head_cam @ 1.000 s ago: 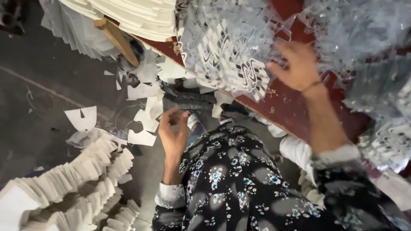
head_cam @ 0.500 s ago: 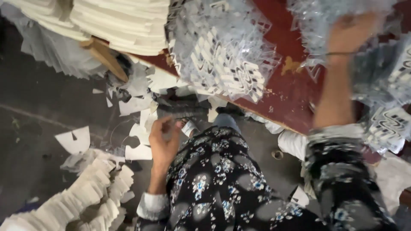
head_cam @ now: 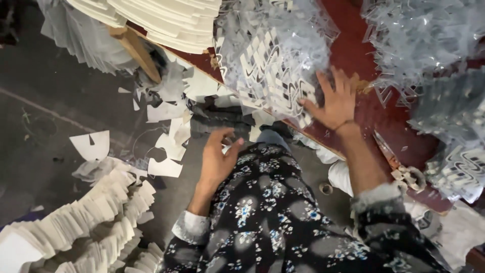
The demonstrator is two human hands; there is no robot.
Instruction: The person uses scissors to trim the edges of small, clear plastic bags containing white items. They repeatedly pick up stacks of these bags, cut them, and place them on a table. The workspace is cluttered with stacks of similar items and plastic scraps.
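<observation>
My right hand (head_cam: 333, 101) lies flat with fingers spread on the dark red tabletop (head_cam: 374, 121), its fingertips touching the edge of a heap of clear plastic cut-out pieces (head_cam: 273, 55). My left hand (head_cam: 217, 159) hovers over my knee, fingers loosely curled and holding nothing, above my dark flowered garment (head_cam: 273, 217). Another heap of clear plastic cut-outs (head_cam: 429, 45) sits to the right of my right hand.
Stacks of white cut sheets (head_cam: 166, 20) rest at the table's upper left over a wooden leg (head_cam: 136, 48). White paper scraps (head_cam: 166, 146) litter the grey floor. A long fanned stack of white pieces (head_cam: 86, 222) lies at lower left.
My right hand came down from the far heap at upper right and now rests flat on the red table by the nearer heap. The left hand opened slightly above the knee.
</observation>
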